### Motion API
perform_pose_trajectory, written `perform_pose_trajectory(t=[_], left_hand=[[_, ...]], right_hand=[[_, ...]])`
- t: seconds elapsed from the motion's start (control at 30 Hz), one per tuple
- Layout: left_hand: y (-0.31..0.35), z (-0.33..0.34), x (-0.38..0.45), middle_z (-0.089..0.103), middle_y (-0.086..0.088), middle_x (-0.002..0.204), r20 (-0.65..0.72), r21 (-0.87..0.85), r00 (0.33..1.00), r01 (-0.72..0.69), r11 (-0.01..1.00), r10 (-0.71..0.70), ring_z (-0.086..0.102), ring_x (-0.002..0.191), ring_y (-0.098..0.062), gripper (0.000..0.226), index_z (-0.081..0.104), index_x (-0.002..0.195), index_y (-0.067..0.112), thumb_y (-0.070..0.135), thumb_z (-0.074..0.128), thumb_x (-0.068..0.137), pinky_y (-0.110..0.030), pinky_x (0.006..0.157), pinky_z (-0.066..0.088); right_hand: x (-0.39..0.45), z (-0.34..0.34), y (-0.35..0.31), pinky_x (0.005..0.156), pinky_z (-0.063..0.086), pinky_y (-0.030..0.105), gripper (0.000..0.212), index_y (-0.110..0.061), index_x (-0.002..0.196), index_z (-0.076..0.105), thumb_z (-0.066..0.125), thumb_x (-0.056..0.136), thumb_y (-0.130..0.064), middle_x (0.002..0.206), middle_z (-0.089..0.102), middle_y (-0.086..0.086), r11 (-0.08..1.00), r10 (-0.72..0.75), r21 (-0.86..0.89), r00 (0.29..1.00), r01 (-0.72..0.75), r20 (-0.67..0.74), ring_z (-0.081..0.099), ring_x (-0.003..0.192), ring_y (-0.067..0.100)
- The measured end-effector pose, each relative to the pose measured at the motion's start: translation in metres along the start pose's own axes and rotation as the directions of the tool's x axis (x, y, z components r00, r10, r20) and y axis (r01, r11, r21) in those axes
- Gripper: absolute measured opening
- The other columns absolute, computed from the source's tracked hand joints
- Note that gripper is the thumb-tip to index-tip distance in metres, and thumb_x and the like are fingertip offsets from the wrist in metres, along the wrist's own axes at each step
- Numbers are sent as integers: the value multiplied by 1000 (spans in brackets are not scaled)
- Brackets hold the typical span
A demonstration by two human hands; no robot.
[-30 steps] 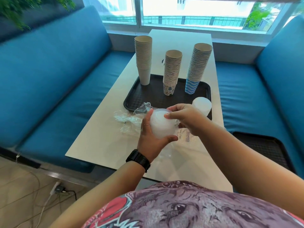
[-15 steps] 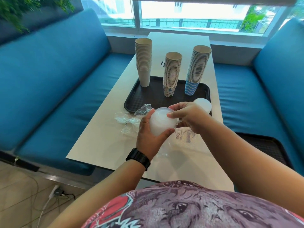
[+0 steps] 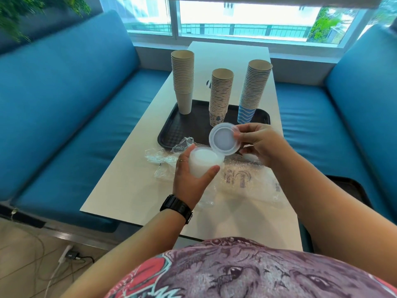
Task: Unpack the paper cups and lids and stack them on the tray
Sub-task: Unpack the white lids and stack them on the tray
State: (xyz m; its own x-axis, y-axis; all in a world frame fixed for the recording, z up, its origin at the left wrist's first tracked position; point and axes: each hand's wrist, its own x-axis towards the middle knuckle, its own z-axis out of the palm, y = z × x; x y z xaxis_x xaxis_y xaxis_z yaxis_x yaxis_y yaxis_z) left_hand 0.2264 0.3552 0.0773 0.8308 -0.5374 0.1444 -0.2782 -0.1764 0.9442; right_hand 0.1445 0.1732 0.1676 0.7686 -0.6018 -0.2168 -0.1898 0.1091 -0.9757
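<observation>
My left hand (image 3: 191, 181) grips a stack of translucent white lids (image 3: 204, 162) above the white table. My right hand (image 3: 260, 143) pinches a single lid (image 3: 224, 138) by its rim, tilted up just above the stack. Behind them lies a black tray (image 3: 184, 127) with three stacks of paper cups: a plain beige stack (image 3: 183, 80) on the left, a patterned stack (image 3: 221, 95) in the middle and a blue wavy stack (image 3: 254, 91) on the right. The lid pile seen earlier on the tray is hidden behind my right hand.
Crumpled clear plastic wrappers (image 3: 163, 155) lie on the white table (image 3: 129, 190), and a printed bag (image 3: 242, 177) sits under my hands. Blue benches flank the table. A second black tray (image 3: 352, 190) rests on the right bench. Cables lie on the floor at lower left.
My right hand has peeled one lid off the top of the stack and lifted it up and to the right. The left hand keeps the stack in place.
</observation>
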Motion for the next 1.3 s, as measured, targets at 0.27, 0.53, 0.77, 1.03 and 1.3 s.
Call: perform_pose_trajectory(t=[0.27, 0.53, 0.77, 1.03, 1.3], left_hand=[[-1, 5, -1, 43, 11, 136, -15, -6, 1000, 5, 1000, -5, 47, 125, -16, 88, 39, 138, 37, 67, 68, 61, -40, 105, 47], [0, 6, -2, 44, 13, 133, -24, 14, 1000, -6, 1000, 6, 47, 125, -16, 85, 37, 136, 39, 68, 68, 62, -43, 106, 46], [1, 9, -2, 43, 14, 133, -42, 14, 999, 4, 1000, -4, 47, 124, -15, 84, 36, 134, 42, 67, 68, 61, -42, 106, 46], [2, 16, 0, 45, 8, 138, -48, 4, 999, 20, 1000, -20, 47, 126, -16, 91, 40, 140, 32, 67, 69, 61, -42, 107, 45], [0, 19, -3, 47, 4, 140, -56, -3, 998, 22, 1000, -22, 48, 127, -18, 89, 40, 140, 34, 65, 71, 62, -45, 105, 46]], right_hand=[[30, -54, 11, 66, 43, 26, 2, -21, 93, 63, 62, 91, -21, 88, 64, -2, 727, -440, -667, 856, 163, -270, 56, 83, 17], [48, -79, 48, 85, 41, 39, 18, -9, 106, 67, 59, 90, -12, 102, 67, 17, 422, -519, -904, 837, 74, -174, 56, 104, 36], [45, -84, 75, 96, 37, 41, 23, -14, 108, 70, 67, 87, -23, 114, 70, 6, 280, -498, -951, 867, 130, -28, 57, 113, 29], [46, -83, 81, 105, 33, 44, 26, -16, 113, 67, 65, 89, -27, 130, 62, 3, 181, -453, -975, 891, 133, 37, 53, 123, 27], [52, -89, 68, 114, 23, 43, 27, -16, 116, 64, 65, 90, -23, 130, 62, 6, 39, -399, -988, 909, 148, 120, 54, 124, 28]])
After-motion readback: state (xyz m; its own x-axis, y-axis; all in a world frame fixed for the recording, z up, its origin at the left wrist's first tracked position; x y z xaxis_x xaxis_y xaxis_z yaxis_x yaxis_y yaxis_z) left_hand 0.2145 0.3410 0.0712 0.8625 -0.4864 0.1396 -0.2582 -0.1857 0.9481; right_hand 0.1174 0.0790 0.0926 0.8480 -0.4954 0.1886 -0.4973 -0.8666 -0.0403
